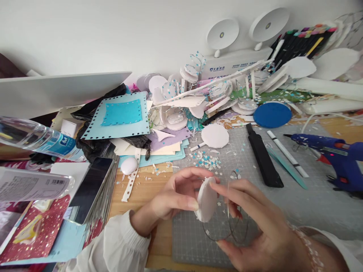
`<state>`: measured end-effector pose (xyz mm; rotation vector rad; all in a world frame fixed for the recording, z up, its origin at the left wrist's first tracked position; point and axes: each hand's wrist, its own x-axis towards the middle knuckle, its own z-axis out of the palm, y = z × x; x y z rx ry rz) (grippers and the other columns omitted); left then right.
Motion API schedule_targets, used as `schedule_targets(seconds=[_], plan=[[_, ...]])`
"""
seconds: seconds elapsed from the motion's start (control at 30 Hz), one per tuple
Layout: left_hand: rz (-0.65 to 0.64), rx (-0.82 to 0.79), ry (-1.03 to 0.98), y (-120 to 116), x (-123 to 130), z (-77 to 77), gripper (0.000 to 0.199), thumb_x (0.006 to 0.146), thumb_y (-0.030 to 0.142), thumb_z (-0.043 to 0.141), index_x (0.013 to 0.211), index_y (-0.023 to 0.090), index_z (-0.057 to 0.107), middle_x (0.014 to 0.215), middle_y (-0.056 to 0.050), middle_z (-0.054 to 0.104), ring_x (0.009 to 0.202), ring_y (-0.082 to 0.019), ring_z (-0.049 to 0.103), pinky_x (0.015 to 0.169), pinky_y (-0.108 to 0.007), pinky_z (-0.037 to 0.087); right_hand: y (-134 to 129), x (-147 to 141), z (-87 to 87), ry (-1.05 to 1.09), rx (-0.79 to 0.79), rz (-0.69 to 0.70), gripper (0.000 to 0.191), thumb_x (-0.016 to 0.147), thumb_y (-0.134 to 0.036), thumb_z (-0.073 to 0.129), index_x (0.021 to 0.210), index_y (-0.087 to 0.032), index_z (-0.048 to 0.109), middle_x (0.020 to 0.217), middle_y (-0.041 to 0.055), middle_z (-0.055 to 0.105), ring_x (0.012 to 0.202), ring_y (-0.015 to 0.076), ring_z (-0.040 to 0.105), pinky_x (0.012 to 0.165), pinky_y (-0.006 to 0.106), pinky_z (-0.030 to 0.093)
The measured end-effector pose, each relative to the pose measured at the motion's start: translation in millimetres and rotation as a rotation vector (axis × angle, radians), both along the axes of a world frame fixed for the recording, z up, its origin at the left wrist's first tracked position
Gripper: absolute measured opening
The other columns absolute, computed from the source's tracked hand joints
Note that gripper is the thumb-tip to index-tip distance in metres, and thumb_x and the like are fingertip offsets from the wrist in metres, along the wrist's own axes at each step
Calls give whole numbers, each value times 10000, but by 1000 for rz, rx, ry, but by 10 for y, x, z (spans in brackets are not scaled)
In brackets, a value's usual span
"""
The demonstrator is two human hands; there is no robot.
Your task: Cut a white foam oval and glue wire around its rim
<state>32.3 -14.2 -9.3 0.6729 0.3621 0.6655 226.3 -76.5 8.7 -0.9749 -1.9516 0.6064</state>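
Note:
Between the thumb and fingers of my left hand (pixel 172 194) is a round white disc (pixel 208 202), tilted on edge above the cutting mat (pixel 193 241). My right hand (pixel 263 223) is curled around a thin coiled wire (pixel 210 238) that hangs in loops beside the disc. Its index fingertip reaches the disc's upper right edge. Whether the wire is joined to the disc cannot be made out. Small white and blue star-shaped bits (pixel 205 160) lie scattered just beyond my hands, near another white disc (pixel 214 136) lying flat.
On the right are a blue glue gun (pixel 337 151), a black-sleeved tool (pixel 263 158), a white pen (pixel 287 153) and a blue round lid (pixel 272 114). Papers (pixel 121 113), a phone (pixel 90 189) and a plastic bottle (pixel 36 138) crowd the left. White cutouts pile up behind.

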Motion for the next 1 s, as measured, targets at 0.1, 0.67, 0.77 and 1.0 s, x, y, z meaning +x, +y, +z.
schedule_targets(seconds=[0.1, 0.67, 0.77, 1.0], plan=[[-4, 5, -5, -1, -4, -12, 567, 583, 286, 869, 1120, 208, 704, 1148, -60, 685, 980, -214, 639, 838, -298, 470, -12, 4, -22, -13, -21, 8, 772, 655, -126, 663, 1397, -122, 447, 938, 45, 479, 720, 145, 470, 608, 282, 496], [4, 56, 30, -14, -19, -34, 523, 630, 334, 847, 1127, 234, 720, 1074, -42, 708, 938, -189, 628, 849, -301, 474, -2, 17, -22, -27, -23, 28, 753, 679, -108, 659, 1400, -99, 445, 900, 42, 454, 740, 162, 464, 596, 283, 495], [10, 53, 42, -14, -17, -26, 510, 631, 336, 850, 1116, 236, 725, 1041, -36, 713, 904, -173, 628, 824, -282, 476, 14, 17, -12, -30, -11, 24, 731, 698, -122, 673, 1394, -93, 454, 887, 40, 452, 745, 164, 465, 597, 279, 495], [2, 6, 57, -19, -18, -7, 511, 621, 334, 859, 1104, 231, 727, 995, -36, 737, 855, -167, 653, 750, -254, 481, 27, 20, 5, -55, -3, 21, 691, 721, -109, 657, 1384, -106, 461, 879, 37, 461, 753, 163, 473, 608, 268, 496]])
